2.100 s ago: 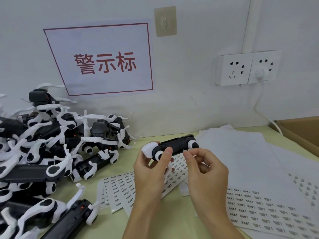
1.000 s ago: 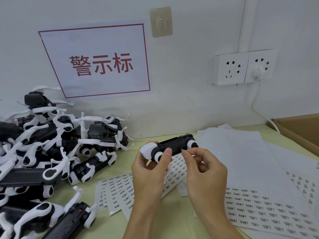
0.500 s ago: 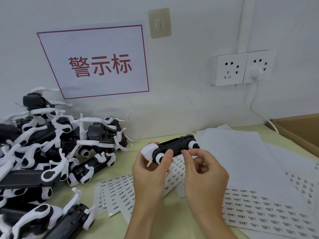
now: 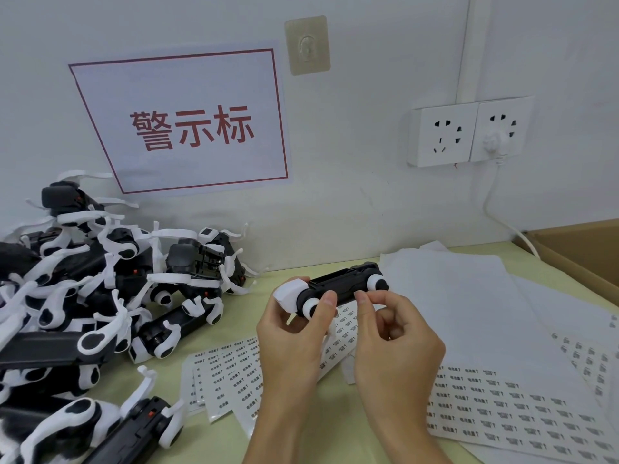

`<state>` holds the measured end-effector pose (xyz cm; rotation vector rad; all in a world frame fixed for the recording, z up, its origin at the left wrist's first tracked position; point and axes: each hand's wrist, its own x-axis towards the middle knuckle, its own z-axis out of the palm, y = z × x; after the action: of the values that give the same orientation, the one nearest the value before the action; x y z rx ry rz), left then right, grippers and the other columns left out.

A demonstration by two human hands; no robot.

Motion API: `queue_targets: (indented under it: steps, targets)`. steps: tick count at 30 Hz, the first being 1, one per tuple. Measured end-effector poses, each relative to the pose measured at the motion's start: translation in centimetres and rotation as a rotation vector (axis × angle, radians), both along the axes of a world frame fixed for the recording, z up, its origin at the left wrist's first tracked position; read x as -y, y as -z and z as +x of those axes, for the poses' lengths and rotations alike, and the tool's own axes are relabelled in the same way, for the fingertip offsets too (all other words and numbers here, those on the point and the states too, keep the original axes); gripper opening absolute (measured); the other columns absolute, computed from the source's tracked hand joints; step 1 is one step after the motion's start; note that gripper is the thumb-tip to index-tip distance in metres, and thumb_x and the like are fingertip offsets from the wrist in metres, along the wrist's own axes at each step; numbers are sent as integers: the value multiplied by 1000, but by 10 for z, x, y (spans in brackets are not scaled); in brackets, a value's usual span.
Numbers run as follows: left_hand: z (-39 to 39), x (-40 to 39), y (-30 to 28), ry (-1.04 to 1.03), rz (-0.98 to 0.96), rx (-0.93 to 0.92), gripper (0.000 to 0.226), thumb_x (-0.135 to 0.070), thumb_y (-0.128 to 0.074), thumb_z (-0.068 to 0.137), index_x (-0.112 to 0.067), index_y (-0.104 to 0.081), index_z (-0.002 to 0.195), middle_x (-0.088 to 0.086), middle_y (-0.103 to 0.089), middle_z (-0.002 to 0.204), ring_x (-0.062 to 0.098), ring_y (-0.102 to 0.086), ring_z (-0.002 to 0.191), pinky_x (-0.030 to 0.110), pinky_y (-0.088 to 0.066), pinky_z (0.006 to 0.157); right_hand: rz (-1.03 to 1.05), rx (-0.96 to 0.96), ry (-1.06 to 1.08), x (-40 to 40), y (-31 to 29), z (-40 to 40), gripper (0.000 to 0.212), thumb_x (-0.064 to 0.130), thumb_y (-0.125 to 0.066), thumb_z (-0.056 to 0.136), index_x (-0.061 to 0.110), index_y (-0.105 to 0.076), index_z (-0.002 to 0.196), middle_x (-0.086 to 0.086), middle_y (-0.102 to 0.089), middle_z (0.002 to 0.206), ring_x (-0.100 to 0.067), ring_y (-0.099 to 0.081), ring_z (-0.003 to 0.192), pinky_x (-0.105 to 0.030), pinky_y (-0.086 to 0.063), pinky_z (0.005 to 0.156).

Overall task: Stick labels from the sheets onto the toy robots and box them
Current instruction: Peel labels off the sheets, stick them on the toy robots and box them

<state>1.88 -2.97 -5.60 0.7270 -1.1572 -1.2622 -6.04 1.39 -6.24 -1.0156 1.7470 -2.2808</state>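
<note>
From the head camera, looking down at a pale green table (image 4: 335,440) pushed against a white wall (image 4: 368,45). Both hands are up over the middle of it. The left hand (image 4: 291,343) has its fingers curled round the white end of a black-and-white toy robot (image 4: 338,288), thumb pressed on a white wheel joint. The right hand (image 4: 398,343) pinches thumb and forefinger together right at the robot's lower edge; whether a label sits between those fingertips is too small to tell. The robot is held level, just above the table, its long black body stretching rightward past the right fingertips.

Directly beneath the hands, label sheets (image 4: 227,373) fan out, printed with rows of small dark marks. Right of the right hand, a bigger label sheet (image 4: 502,406) lies flat, with blank white sheets (image 4: 469,296) overlapping it further back. Far right, beyond those, the corner of a cardboard box (image 4: 582,252) reaches the frame's edge.

Left of the left hand, a big tangled pile of toy robots (image 4: 83,296), black bodies and white limbs, is heaped up to the wall.

On the wall above the hands: a white sign (image 4: 187,122) with a red border and red characters, a beige adhesive hook (image 4: 307,45) beside it, and up to the right a double socket (image 4: 469,132) with a white plug in it, its cable (image 4: 492,209) trailing down toward the box.
</note>
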Motion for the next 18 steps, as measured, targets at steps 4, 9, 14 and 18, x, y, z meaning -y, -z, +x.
queue_targets:
  steps: [4,9,14,18]
  targets:
    - [0,0,1,-5,-9,11,46,-45,-81,64,-21,-69,101,0,-72,83,11,-69,76,19,-54,65,-2,23,1,1,0,0,21,24,-74,88,34,-64,73,7,-45,48,-8,-40,43,-11,-36,48]
    - [0,1,1,-12,-9,21,47,-46,-81,64,-21,-69,102,1,-70,81,12,-68,75,20,-55,66,-2,25,2,1,0,0,21,25,-74,88,34,-63,72,4,-46,48,-8,-40,43,-12,-36,48]
    - [0,0,1,2,-4,16,44,-45,-82,63,-23,-70,99,0,-72,82,11,-68,73,20,-53,63,2,18,10,2,0,0,21,25,-74,89,33,-64,72,-3,-50,53,-8,-41,43,-13,-37,48]
    - [-1,0,0,3,1,15,48,-45,-82,63,-20,-69,102,-1,-72,81,10,-68,70,19,-53,61,8,9,23,2,0,0,20,26,-74,88,34,-63,73,4,-49,51,-9,-42,43,-11,-37,49]
